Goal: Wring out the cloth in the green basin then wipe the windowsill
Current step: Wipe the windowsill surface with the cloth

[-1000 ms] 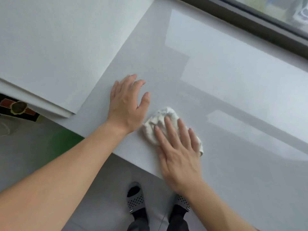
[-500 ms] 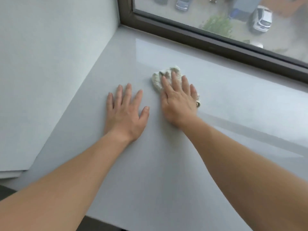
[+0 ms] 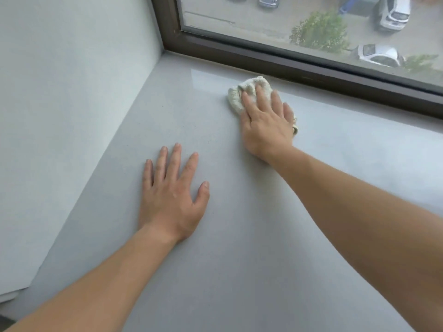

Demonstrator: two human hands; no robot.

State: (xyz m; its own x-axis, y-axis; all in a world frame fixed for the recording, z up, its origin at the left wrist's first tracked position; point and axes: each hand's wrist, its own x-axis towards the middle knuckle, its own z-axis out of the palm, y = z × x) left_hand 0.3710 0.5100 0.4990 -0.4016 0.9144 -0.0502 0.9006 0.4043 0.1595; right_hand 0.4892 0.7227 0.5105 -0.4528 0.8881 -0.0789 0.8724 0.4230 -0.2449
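Head camera looks down at a grey windowsill (image 3: 239,271). We see the right hand (image 3: 266,123) lying flat on top of a white cloth (image 3: 242,94), far back on the sill, just beside the dark brown window frame (image 3: 311,68). Its fingers are straight and close together. They press down on the cloth and do not curl round it. Most of the cloth is hidden under the hand. We only see a crumpled lump past the fingertips and a tiny bit poking out by the little finger. We cannot tell if the cloth touches the frame.

The left hand (image 3: 171,197) lies flat on the bare sill, nearer to us, with its fingers spread and nothing in it. It is well apart from the cloth. Both arms are cut off at the picture's edges.

A pale wall (image 3: 60,116) stands on the left. Through the glass we see a green bush (image 3: 318,29) and a white car (image 3: 378,56), both blurry.
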